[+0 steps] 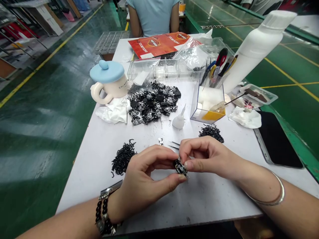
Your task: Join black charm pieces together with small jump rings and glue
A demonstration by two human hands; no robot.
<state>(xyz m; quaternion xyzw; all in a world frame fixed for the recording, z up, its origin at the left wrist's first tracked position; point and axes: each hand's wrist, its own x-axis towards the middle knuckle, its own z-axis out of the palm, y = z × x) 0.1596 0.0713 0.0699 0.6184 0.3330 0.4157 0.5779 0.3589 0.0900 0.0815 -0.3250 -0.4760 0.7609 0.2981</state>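
While both hands meet over the near part of the white tabletop [211,196], the left hand [142,176] has its grip closed on a small black part [179,167], which sits between the thumb below and the fingertips above. The right hand [211,156] meets it from the other side, its own grip pinching the part at the upper right edge; the detail there is too small to say whether a tinier piece is pinched as well. Just past the left hand, on its outer side, lies a pile of curved black pieces [123,159]. Two pointed metal tips [173,145] show beyond the right fingers, near some silvery bits [160,141], with a second black pile [211,133] and a phone [279,139] farther right. Beyond stand a white dropper bottle [178,121] and a clear box of tools [214,114]. A heap of black-and-silver parts [152,104] spreads beside crumpled tissue [114,111] and a lidded mug [113,89]. Behind these come clear compartment trays [171,68], a red-orange printed sheet [144,49] and, farthest off, a person in a light blue top [156,16].
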